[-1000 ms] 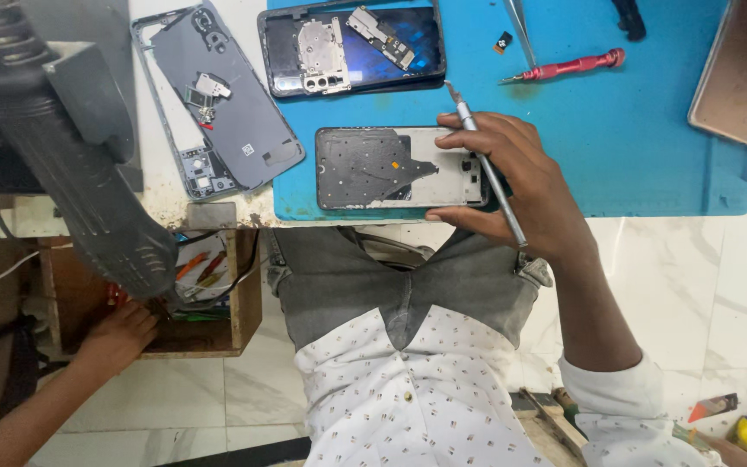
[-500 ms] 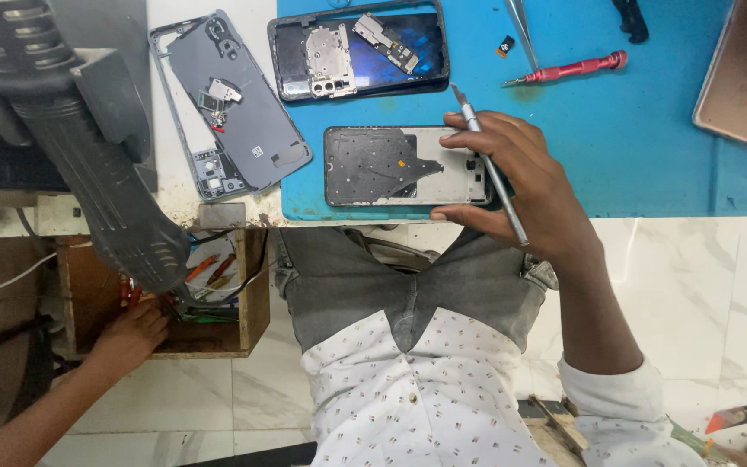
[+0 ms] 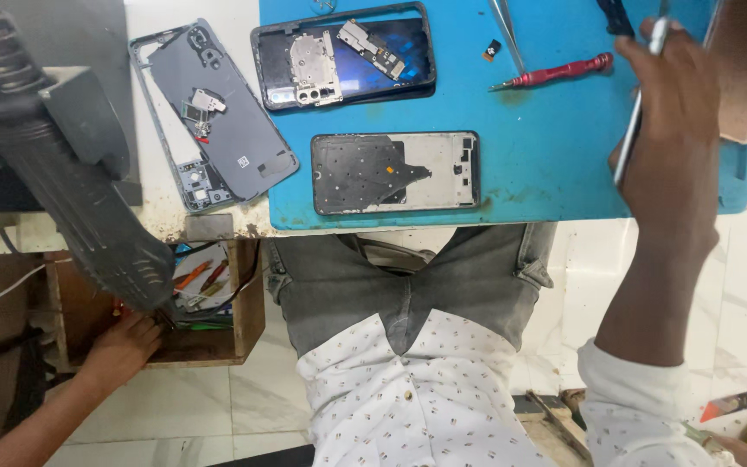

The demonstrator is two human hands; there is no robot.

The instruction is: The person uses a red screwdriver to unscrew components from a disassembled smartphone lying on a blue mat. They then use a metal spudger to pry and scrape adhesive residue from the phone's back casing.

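Note:
My right hand (image 3: 676, 147) hovers over the right side of the blue mat (image 3: 555, 164), shut on a thin metal tool (image 3: 635, 117) that points down along my fingers. A stripped phone frame (image 3: 395, 173) lies flat on the mat's front edge, left of that hand and untouched. My left hand (image 3: 123, 346) reaches down into an open wooden drawer (image 3: 248, 303) under the table, its fingers among small tools. Whether it grips anything is hidden.
A dark phone body (image 3: 343, 56) with loose metal plates lies at the mat's back. A grey back cover (image 3: 218, 112) rests on the white tabletop. A red screwdriver (image 3: 559, 73) and tweezers (image 3: 507, 35) lie on the mat. A large black ribbed tool (image 3: 62, 173) hangs at the left.
My right hand has left the phone frame and moved right and up with the metal tool. The left hand stays in the drawer.

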